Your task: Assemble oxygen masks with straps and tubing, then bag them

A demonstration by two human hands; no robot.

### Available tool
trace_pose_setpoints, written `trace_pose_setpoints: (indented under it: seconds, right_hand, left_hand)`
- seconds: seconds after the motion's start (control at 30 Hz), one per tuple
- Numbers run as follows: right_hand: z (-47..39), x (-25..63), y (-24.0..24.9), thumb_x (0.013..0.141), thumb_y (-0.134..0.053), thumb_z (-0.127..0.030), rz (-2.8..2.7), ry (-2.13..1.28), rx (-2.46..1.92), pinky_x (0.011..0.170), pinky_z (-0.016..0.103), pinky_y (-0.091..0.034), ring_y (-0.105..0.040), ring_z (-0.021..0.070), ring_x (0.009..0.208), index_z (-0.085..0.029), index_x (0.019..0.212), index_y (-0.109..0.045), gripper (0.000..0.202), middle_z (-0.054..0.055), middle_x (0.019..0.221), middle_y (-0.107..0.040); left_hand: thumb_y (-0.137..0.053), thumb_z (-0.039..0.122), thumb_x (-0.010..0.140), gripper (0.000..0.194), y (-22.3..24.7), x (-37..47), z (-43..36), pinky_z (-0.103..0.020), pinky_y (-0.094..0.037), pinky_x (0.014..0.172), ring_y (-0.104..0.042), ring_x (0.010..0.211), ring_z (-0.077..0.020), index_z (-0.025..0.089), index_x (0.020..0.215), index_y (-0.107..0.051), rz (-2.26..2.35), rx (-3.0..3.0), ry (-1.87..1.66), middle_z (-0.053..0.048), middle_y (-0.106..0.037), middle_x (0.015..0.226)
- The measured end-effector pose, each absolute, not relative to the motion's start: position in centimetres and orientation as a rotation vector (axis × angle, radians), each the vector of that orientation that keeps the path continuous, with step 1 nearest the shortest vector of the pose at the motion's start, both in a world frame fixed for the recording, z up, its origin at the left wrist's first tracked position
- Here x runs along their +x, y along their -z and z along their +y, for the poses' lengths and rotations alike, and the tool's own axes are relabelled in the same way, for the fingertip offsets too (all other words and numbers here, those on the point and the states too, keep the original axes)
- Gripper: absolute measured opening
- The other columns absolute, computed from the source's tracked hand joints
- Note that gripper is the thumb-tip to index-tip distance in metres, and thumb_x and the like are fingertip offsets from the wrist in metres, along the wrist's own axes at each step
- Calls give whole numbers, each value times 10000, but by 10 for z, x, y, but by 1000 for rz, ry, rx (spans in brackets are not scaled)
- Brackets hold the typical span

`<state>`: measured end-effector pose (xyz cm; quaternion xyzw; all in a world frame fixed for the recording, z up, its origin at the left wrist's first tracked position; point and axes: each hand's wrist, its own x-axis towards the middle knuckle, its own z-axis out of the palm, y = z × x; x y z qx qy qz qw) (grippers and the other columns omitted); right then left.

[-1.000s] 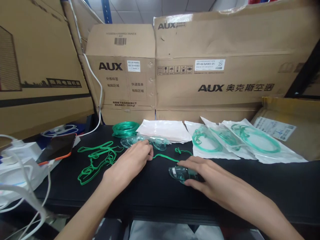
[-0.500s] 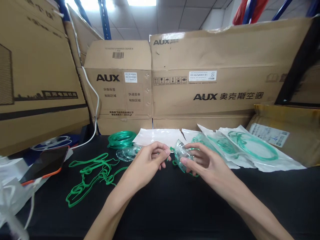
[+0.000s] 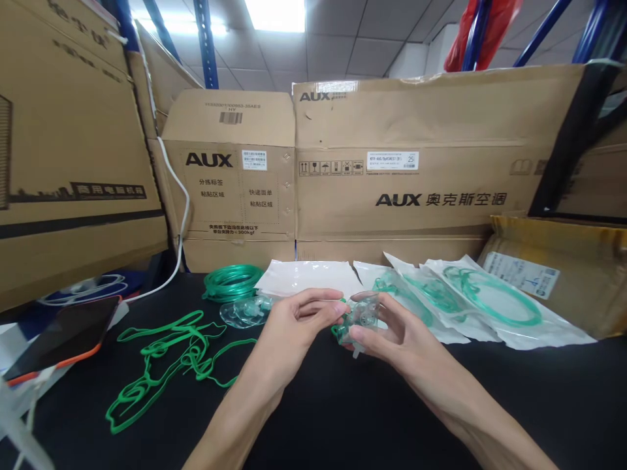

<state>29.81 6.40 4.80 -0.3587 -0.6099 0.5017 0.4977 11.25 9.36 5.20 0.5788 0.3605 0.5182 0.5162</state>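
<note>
Over the middle of the black table, my right hand [image 3: 404, 329] grips a clear plastic face mask [image 3: 363, 316] between thumb and fingers. The mask is turned so that its fitting and a short white nub at the bottom show. My left hand [image 3: 308, 320] is closed in a pinch on a green elastic strap at the mask's left edge; most of the strap is behind the fingers. Another clear mask [image 3: 242, 313] lies beyond my left hand, partly covered by it. A tangle of loose green straps [image 3: 193, 356] is spread to the left of my left forearm.
Behind the second mask sits a coil of green tubing [image 3: 230, 294]. A white pouch [image 3: 304, 277] and several clear-fronted packs [image 3: 553, 333] with green tubing line the back. A phone [image 3: 68, 339] rests at left. Cardboard boxes [image 3: 416, 222] wall off the far side.
My right hand has turned the mask, so its fitting and white nub now show. My left fingers have come up against the mask's edge with the strap. The camera view has tilted up slightly.
</note>
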Motion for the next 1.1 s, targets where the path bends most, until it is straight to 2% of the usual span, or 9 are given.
trace_pose_setpoints:
  seconds: [0.2, 0.3, 0.43, 0.63, 0.73, 0.83, 0.93, 1.1]
  right_hand:
    - [64, 295, -47, 852, -800, -456, -1467, -1230, -875, 945, 366, -542, -685, 198, 1005, -252, 1105, -594, 385, 38, 1221, -622]
    - [67, 297, -44, 856, -803, -423, -1502, -1227, -842, 909, 341, -546, -687, 182, 964, -250, 1115, -596, 375, 31, 1196, -627]
    - [70, 298, -41, 874, -788, -405, -1527, -1191, -828, 850, 305, -548, -687, 155, 895, -250, 1123, -590, 354, 14, 1145, -629]
    - [71, 296, -40, 882, -780, -410, -1518, -1171, -825, 837, 282, -553, -692, 140, 891, -244, 1092, -587, 330, 7, 1120, -626]
    - [75, 297, -36, 845, -816, -413, -1472, -1102, -846, 791, 268, -574, -704, 143, 890, -259, 1138, -575, 410, 7, 1127, -621]
    - [78, 298, -31, 802, -860, -395, -1400, -1016, -873, 754, 264, -586, -717, 158, 875, -310, 1224, -480, 574, -28, 987, -635]
    - [79, 297, -28, 804, -863, -376, -1360, -968, -832, 738, 268, -585, -727, 160, 815, -344, 1210, -382, 630, -57, 885, -650]
    - [76, 295, -31, 812, -850, -374, -1363, -965, -814, 717, 273, -580, -736, 151, 783, -348, 1188, -373, 609, -22, 1055, -653]
  left_hand:
    - [-847, 348, 806, 322, -55, 115, 91, -261, -548, 826, -728, 866, -186, 161, 1061, -787, 881, 1400, -1237, -63, -807, 947]
    - [-838, 360, 809, 340, -55, 116, 91, -270, -557, 786, -729, 825, -187, 161, 1079, -781, 879, 1386, -1215, -74, -809, 977]
    - [-863, 384, 769, 374, -53, 114, 93, -299, -558, 826, -735, 853, -215, 156, 1058, -796, 892, 1400, -1248, -80, -805, 905]
    - [-867, 412, 759, 419, -52, 115, 94, -313, -556, 800, -737, 803, -216, 160, 1086, -789, 879, 1388, -1222, -88, -806, 936]
    - [-866, 392, 770, 391, -54, 116, 92, -292, -539, 824, -734, 827, -206, 171, 1086, -796, 877, 1386, -1213, -68, -808, 899]
    - [-861, 363, 785, 355, -56, 116, 89, -260, -520, 835, -719, 867, -189, 196, 1094, -808, 905, 1406, -1216, -41, -808, 860]
    - [-860, 352, 789, 346, -57, 117, 88, -240, -513, 804, -706, 842, -172, 211, 1101, -810, 920, 1421, -1208, -23, -802, 819]
    - [-849, 358, 801, 371, -57, 116, 88, -256, -534, 813, -718, 865, -189, 199, 1133, -798, 886, 1460, -1217, -41, -805, 853]
